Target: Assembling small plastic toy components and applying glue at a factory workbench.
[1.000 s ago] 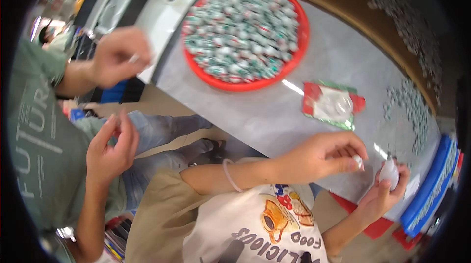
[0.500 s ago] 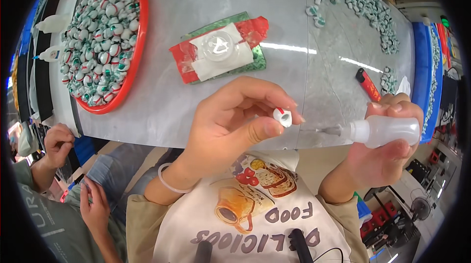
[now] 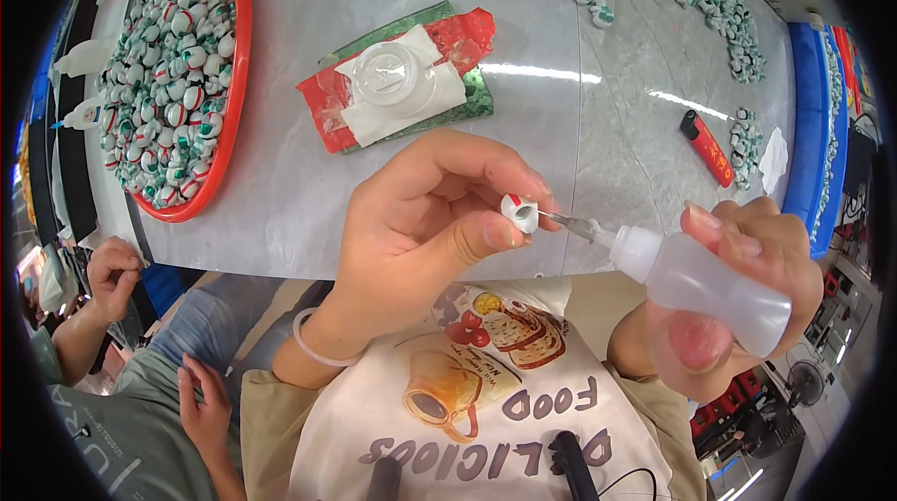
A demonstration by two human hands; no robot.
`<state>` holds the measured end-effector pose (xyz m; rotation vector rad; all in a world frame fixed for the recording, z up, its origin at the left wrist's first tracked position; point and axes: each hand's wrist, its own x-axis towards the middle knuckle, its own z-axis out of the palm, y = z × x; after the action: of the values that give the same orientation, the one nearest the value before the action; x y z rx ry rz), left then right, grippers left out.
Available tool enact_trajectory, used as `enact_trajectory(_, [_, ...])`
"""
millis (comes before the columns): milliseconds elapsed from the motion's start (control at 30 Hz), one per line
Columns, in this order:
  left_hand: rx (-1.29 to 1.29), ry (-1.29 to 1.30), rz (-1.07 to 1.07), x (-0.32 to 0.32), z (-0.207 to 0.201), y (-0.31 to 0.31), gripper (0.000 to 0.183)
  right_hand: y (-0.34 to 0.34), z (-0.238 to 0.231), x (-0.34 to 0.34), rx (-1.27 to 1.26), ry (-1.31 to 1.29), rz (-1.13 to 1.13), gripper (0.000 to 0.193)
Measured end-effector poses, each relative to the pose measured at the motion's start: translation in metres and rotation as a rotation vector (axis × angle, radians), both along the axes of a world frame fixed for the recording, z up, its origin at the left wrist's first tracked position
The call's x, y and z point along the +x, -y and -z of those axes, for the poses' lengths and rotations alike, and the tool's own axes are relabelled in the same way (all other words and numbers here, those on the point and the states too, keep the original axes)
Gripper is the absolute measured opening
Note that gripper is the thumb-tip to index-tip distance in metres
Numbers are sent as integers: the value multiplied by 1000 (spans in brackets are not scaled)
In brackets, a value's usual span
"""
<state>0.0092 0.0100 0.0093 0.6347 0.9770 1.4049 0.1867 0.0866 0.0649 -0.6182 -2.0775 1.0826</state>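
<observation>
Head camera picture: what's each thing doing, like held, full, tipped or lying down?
Left hand: pinching the white bead
White bead: held, hole facing the needle
Right hand: wrapped around the squeeze bottle
Squeeze bottle: tilted, needle toward the bead
Red basin: full of white-and-green pieces
Clear dish: resting on white paper; contents unclear
Red lighter: lying on the table

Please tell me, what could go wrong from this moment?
The needle points at the small white piece, close to the fingers of the left hand, so a slip might prick them. The right hand grips the translucent bottle; squeezing too hard could push out too much of any contents.
</observation>
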Motion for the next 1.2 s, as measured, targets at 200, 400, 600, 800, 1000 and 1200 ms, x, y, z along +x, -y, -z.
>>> enact_trajectory(200, [70, 37, 56, -5, 7, 0, 25, 0, 0, -4, 48, -43, 9, 43])
enact_trajectory(400, [114, 55, 97, -7, 9, 2, 21, 0, 1, -4, 97, -17, -2, 44])
enact_trajectory(600, [51, 41, 59, 1, 3, -2, 25, 3, 7, -1, 130, -37, 112, 45])
enact_trajectory(800, [-18, 13, 15, 4, 0, -2, 31, 4, 5, -1, 161, 1, 141, 50])
enact_trajectory(1000, [9, 12, 11, -1, 1, 1, 30, 10, 2, -7, 168, 73, 101, 50])
enact_trajectory(1200, [12, 5, 2, -7, 1, 5, 31, 21, 5, -16, 270, 81, 301, 54])
